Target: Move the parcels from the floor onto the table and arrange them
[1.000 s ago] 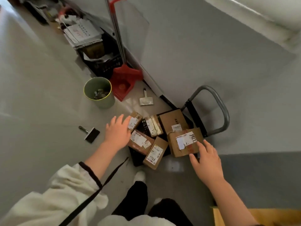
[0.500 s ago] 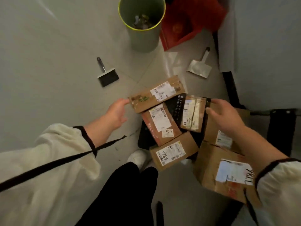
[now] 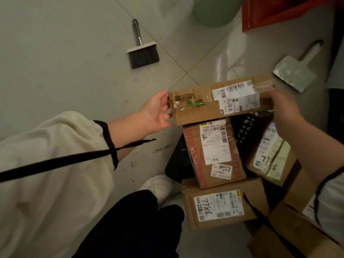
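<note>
A long flat cardboard parcel [image 3: 219, 101] with a white label and green tape lies across the top of the pile. My left hand [image 3: 156, 112] grips its left end. My right hand [image 3: 284, 107] is blurred and lies on its right end. Below it sit a parcel marked 8077 [image 3: 214, 155], a parcel marked 7786 [image 3: 223, 205] and a smaller taped parcel [image 3: 270, 157] on the right. Another parcel [image 3: 290, 237] shows at the bottom right, partly hidden by my right sleeve. They rest on a black cart deck [image 3: 178, 161] on the tiled floor.
A small hand brush [image 3: 142, 51] lies on the floor to the upper left. A grey dustpan [image 3: 296, 73] lies at the upper right. A green bin [image 3: 214, 10] and a red dustpan [image 3: 283, 10] stand at the top edge. My white shoe [image 3: 158, 185] is beside the pile.
The view has moved closer to the pile. My left hand has closed on the long parcel's left end, and my right hand has moved up from the taped parcel to the long parcel's right end.
</note>
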A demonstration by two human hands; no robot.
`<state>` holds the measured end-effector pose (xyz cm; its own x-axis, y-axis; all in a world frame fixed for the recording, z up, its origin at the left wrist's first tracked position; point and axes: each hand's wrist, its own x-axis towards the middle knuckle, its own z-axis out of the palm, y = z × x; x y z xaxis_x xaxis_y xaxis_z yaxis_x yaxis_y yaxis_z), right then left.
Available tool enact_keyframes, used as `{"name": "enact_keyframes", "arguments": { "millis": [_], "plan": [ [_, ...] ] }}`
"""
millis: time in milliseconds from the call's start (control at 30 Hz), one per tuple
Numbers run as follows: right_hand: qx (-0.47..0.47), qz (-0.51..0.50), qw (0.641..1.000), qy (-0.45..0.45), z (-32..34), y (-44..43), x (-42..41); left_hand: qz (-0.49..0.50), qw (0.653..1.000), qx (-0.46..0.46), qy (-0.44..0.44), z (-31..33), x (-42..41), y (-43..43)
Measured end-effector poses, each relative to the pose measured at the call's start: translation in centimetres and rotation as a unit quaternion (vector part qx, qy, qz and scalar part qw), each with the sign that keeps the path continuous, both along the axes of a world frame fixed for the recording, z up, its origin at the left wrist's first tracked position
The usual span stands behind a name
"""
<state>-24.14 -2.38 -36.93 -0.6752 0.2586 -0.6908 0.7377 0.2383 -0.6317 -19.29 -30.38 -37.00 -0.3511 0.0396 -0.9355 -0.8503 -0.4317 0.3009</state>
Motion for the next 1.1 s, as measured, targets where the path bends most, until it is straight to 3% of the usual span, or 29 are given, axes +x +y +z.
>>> {"name": "enact_keyframes", "arguments": {
  "millis": [267,400,633,867,967,1100],
  "plan": [
    [0.040,0.047,0.996,0.060,7.3,-0.3,0.5,-0.019,1.000,-0.015,0.015,7.3,-1.6,-0.4],
    [0.044,0.078,0.991,0.097,16.0,-1.9,0.7,-0.081,0.990,-0.103,0.060,15.6,-2.2,-2.1],
    [0.019,0.043,0.985,0.164,37.3,-5.1,5.2,-0.179,0.934,-0.228,0.211,37.6,-0.7,-6.2],
    [0.013,0.053,0.959,0.280,56.9,-7.7,10.3,-0.144,0.863,-0.306,0.377,58.4,3.0,-9.1],
    [0.056,0.012,0.935,0.350,62.7,-8.5,13.1,-0.113,0.835,-0.296,0.450,64.1,6.0,-9.8],
    [0.136,-0.080,0.901,0.405,66.2,-9.7,17.3,-0.105,0.814,-0.267,0.505,66.6,9.5,-10.3]
  ]
}}
